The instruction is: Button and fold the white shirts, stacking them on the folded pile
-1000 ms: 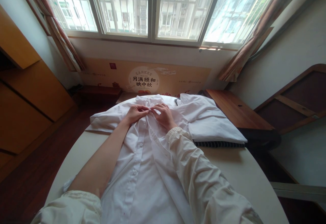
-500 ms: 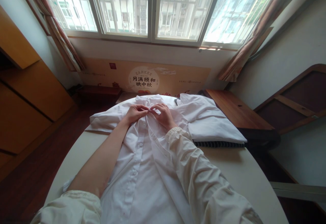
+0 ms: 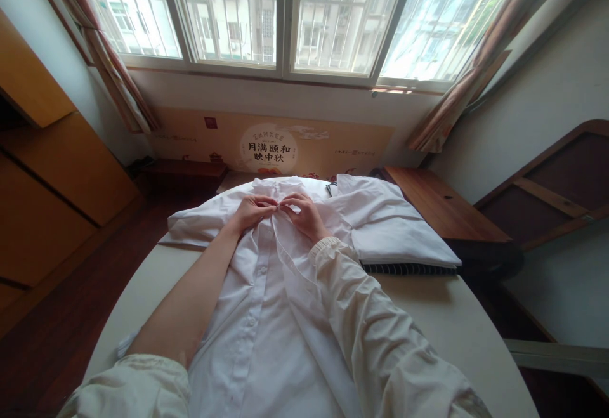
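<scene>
A white button-up shirt (image 3: 280,342) lies spread over the round table, its collar toward the window. One front edge carries a row of buttons; the other edge lies beside it, parted below my hands. My left hand (image 3: 254,210) pinches the shirt's front a little below the collar, thumb and forefinger closed. Right against those fingertips, my right hand (image 3: 304,215) pinches the opposite front edge. The fingertips of both hands meet, and the small spot between them is hidden.
The pale round table (image 3: 137,297) carries the shirt. To the right, a folded white garment (image 3: 399,228) rests on a dark striped item (image 3: 409,269). Beyond stand a wooden bench (image 3: 438,209) and a printed banner (image 3: 190,132) beneath the window. Orange cabinets (image 3: 47,183) line the left.
Almost nothing differs. Both hands keep their pinch at the same place on the shirt, with only a very slight shift of the fingers.
</scene>
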Demonstrator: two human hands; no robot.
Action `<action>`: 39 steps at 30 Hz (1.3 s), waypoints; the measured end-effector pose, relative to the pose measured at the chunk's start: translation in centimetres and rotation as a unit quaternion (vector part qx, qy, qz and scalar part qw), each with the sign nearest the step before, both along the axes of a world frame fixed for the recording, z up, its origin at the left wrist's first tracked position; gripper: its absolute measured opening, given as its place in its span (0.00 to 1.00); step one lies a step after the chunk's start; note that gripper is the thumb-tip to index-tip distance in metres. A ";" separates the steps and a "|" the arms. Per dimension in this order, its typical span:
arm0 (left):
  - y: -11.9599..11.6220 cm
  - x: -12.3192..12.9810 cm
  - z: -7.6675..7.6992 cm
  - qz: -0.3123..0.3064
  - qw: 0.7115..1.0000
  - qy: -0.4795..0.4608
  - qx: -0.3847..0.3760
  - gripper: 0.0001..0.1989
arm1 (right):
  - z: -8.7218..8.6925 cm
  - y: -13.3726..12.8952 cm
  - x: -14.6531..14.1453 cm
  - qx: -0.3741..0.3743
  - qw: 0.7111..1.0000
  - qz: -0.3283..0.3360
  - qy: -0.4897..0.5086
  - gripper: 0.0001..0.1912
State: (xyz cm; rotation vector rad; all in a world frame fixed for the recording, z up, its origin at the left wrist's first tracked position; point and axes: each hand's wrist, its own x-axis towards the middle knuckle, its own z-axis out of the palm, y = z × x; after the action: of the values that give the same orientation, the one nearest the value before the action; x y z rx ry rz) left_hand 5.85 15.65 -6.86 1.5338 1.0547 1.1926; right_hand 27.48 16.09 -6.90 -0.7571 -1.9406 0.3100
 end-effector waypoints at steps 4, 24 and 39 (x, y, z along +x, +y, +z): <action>0.0 0.0 -0.1 -0.001 1.000 0.017 0.006 0.21 | -0.1 0.1 0.0 0.002 1.000 -0.001 -0.007 0.04; -0.5 0.4 0.6 0.000 0.999 0.040 0.036 0.17 | -0.2 0.0 -0.1 0.009 0.997 -0.041 -0.062 0.04; -0.7 0.2 0.5 -0.002 0.997 0.043 0.059 0.22 | -0.5 0.3 0.2 0.008 0.997 -0.040 -0.061 0.06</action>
State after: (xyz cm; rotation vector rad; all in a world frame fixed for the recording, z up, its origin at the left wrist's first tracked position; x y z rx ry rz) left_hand 6.08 14.90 -6.32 1.6904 1.0523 1.2155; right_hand 27.71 16.34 -7.36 -0.8582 -2.0185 0.2022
